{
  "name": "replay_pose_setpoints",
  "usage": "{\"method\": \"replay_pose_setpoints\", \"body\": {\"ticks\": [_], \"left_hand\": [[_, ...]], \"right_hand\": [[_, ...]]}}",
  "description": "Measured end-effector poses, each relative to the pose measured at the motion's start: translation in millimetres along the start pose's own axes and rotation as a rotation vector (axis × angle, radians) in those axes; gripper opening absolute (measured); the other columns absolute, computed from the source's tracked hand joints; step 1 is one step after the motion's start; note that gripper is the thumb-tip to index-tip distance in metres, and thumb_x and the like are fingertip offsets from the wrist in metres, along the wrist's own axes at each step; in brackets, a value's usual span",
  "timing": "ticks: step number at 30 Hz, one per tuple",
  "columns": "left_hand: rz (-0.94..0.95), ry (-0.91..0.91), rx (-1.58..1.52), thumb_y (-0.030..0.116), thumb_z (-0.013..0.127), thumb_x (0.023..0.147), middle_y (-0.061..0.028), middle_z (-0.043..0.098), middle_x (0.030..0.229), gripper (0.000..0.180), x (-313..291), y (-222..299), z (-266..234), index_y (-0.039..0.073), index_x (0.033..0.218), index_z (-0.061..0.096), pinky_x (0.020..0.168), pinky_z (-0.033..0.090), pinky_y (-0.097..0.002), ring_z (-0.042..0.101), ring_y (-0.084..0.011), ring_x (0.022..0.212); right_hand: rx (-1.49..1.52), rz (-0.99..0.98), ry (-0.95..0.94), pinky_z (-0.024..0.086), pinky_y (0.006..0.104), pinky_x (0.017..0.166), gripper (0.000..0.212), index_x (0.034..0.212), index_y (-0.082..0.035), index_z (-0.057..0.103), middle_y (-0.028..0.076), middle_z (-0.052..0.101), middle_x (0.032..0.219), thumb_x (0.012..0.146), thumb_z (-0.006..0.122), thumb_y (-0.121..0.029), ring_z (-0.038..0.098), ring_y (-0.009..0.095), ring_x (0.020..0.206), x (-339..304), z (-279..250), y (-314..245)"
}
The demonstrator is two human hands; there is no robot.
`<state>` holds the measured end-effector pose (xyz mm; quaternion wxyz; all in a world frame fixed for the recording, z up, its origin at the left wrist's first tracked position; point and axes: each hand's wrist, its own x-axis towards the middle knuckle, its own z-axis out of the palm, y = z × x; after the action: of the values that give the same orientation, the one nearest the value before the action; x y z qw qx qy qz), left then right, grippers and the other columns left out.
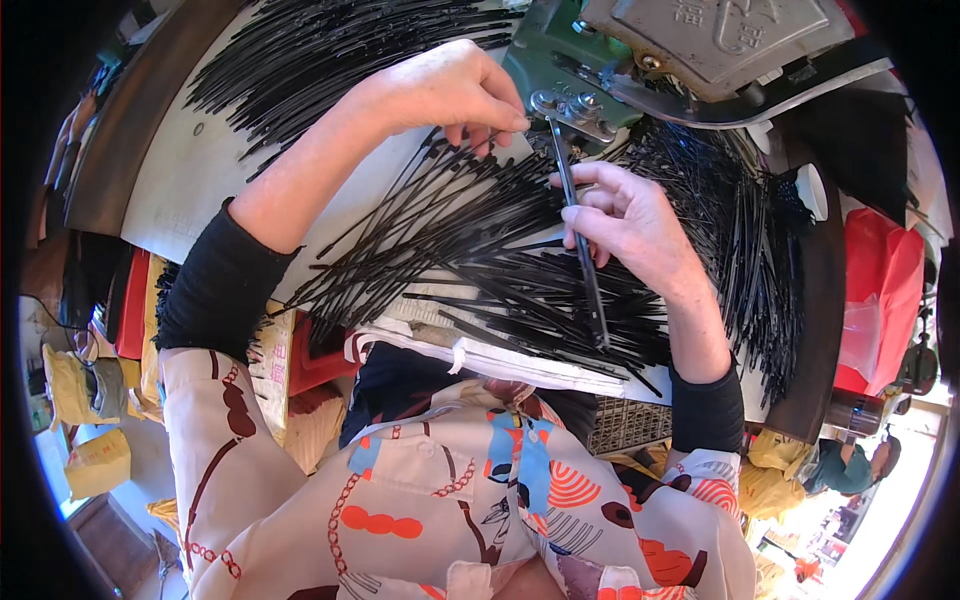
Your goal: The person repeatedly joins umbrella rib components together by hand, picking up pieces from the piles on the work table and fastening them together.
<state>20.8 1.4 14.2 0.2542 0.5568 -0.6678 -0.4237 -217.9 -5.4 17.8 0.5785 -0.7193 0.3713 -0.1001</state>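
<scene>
My right hand [632, 222] grips a long, narrow black strip [584, 250] between thumb and fingers. The strip slants from the machine down toward the table's near edge, its upper end close to the bolted metal plate [572, 112] on the green machine [540, 60]. To the left of that plate, my left hand [462, 92] is closed, thumb against fingers. What it pinches, if anything, I cannot make out. Many thin black rods [480, 210] lie loosely crossed under and between both hands.
A large heap of black rods [310, 65] covers the far left of the table [180, 190], and another [750, 240] lies on the right. The machine's grey metal head [715, 35] overhangs the far right. A red bag [880, 300] stands beyond the table's right edge.
</scene>
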Motion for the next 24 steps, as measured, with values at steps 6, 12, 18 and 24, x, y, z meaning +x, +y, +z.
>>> {"method": "replay_pose_setpoints", "body": {"ticks": [6,12,18,24], "left_hand": [[0.056,0.027,-0.312,0.024,0.065,0.079,-0.0062,0.065,0.076,0.034,4.4,-1.3,10.4,0.001,0.104,0.062,0.045,0.044,-0.0178,0.062,-0.0104,0.057],[0.052,0.053,-0.393,0.023,0.066,0.079,-0.0059,0.065,0.076,0.032,9.7,4.2,15.0,0.002,0.103,0.063,0.045,0.044,-0.0174,0.062,-0.0102,0.056],[0.116,0.093,-0.449,0.022,0.066,0.079,-0.0060,0.065,0.076,0.030,19.0,6.2,19.1,0.001,0.101,0.063,0.044,0.044,-0.0183,0.062,-0.0109,0.056],[0.141,0.102,-0.453,0.022,0.066,0.080,-0.0072,0.065,0.077,0.031,22.2,10.3,21.9,0.000,0.102,0.063,0.044,0.044,-0.0189,0.061,-0.0110,0.057]], "right_hand": [[0.073,0.006,-0.018,0.043,0.0186,0.047,0.034,0.112,0.002,0.049,0.004,0.061,0.070,0.082,0.057,-0.010,0.054,0.007,0.055,1.4,3.6,0.1],[0.192,-0.023,0.012,0.044,0.0190,0.047,0.033,0.112,0.002,0.049,0.006,0.061,0.071,0.082,0.056,-0.009,0.055,0.008,0.056,3.0,3.6,1.4],[0.309,-0.061,0.060,0.047,0.0202,0.048,0.034,0.112,0.004,0.048,0.009,0.061,0.073,0.082,0.057,-0.011,0.057,0.010,0.057,2.7,4.2,-0.6],[0.366,-0.073,0.088,0.048,0.0203,0.049,0.036,0.113,0.004,0.047,0.009,0.061,0.074,0.082,0.057,-0.012,0.057,0.011,0.057,3.8,-0.4,1.7]]}}
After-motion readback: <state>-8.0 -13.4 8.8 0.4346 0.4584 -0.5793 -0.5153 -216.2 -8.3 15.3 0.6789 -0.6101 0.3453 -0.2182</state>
